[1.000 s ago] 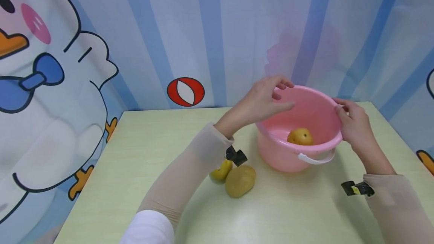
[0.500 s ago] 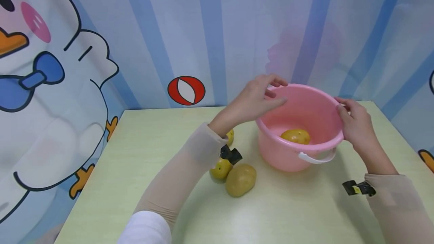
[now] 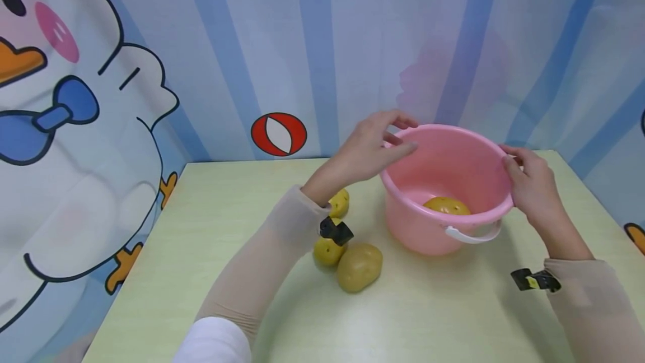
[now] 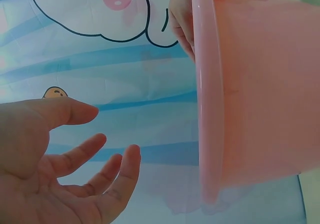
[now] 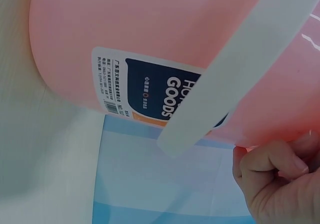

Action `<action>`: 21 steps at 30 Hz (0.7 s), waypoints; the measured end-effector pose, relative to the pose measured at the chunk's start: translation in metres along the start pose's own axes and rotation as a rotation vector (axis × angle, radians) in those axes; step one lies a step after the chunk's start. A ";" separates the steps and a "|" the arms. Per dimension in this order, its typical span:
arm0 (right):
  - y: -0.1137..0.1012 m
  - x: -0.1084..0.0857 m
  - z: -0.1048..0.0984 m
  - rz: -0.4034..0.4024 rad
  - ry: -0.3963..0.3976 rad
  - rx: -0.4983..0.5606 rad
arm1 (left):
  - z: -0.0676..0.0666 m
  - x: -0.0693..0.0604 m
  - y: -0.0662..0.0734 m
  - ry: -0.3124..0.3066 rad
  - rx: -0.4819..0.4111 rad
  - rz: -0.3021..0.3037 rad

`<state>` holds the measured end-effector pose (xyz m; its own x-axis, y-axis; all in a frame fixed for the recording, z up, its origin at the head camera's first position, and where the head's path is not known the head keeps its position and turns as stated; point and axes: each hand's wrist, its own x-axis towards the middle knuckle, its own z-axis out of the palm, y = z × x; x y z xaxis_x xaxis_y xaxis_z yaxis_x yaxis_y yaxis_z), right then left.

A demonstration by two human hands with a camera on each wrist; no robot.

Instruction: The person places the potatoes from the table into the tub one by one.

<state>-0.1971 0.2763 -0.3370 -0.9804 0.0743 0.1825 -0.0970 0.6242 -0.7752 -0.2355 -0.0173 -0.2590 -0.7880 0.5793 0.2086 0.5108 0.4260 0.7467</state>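
Clamped by the right hand (image 3: 534, 186) at the right rim: pink bucket (image 3: 425, 233), with the far edge of the table (image 3: 227, 200) and striped backdrop (image 3: 363, 43) behind. At the bucket's left, thumb and fingers apart: left hand (image 3: 370, 147), short of the rim in the left wrist view. Left of the bucket: large potato (image 3: 360, 268) just beside small potato (image 3: 328, 252), with rear potato (image 3: 340, 203) partly covered by left sleeve (image 3: 272, 245). Inside the bucket: another potato (image 3: 447, 205), lower part hidden by the near wall. On the bucket's front: white handle (image 3: 473, 237), across label (image 5: 155, 83).
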 end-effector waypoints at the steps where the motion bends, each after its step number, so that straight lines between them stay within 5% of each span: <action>1: 0.000 0.000 0.000 -0.002 0.001 -0.002 | -0.001 -0.001 0.000 0.007 -0.006 0.001; 21: 0.000 0.000 0.001 0.007 0.006 -0.022 | -0.009 -0.018 -0.018 0.161 -0.068 0.092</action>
<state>-0.1974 0.2752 -0.3374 -0.9799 0.0837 0.1811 -0.0864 0.6403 -0.7632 -0.2335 -0.0416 -0.2706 -0.7865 0.4930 0.3720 0.5631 0.3250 0.7598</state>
